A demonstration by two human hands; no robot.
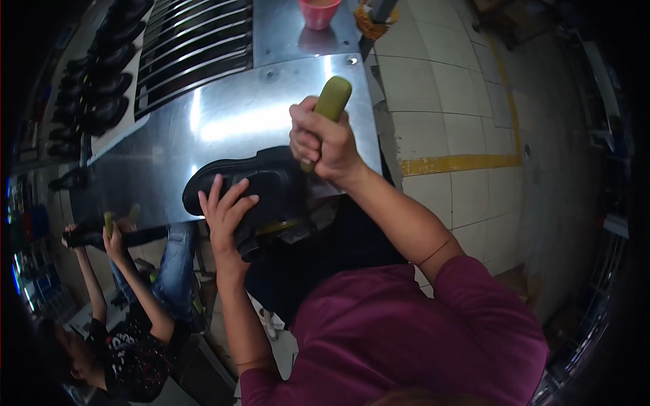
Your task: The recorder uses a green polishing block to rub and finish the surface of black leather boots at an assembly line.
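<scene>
A black shoe (271, 183) lies on its side at the near edge of the metal table, its toe pointing left. Across it rests my left hand (229, 206), fingers spread over the upper, steadying the shoe with the thumb side out of sight. My right hand (323, 139) is closed in a fist around an olive-green, round-ended bar (334, 98), held up just above the shoe's right end. The bar's lower end shows beneath the fist. Whether it touches the shoe, I cannot tell.
Slatted metal rollers (196, 47) run along the table's far left. A pink cup (319, 12) stands at the far side. Several black shoes (105, 115) line a rack at left. A co-worker (128, 338) sits lower left, holding a dark shoe and a similar green bar.
</scene>
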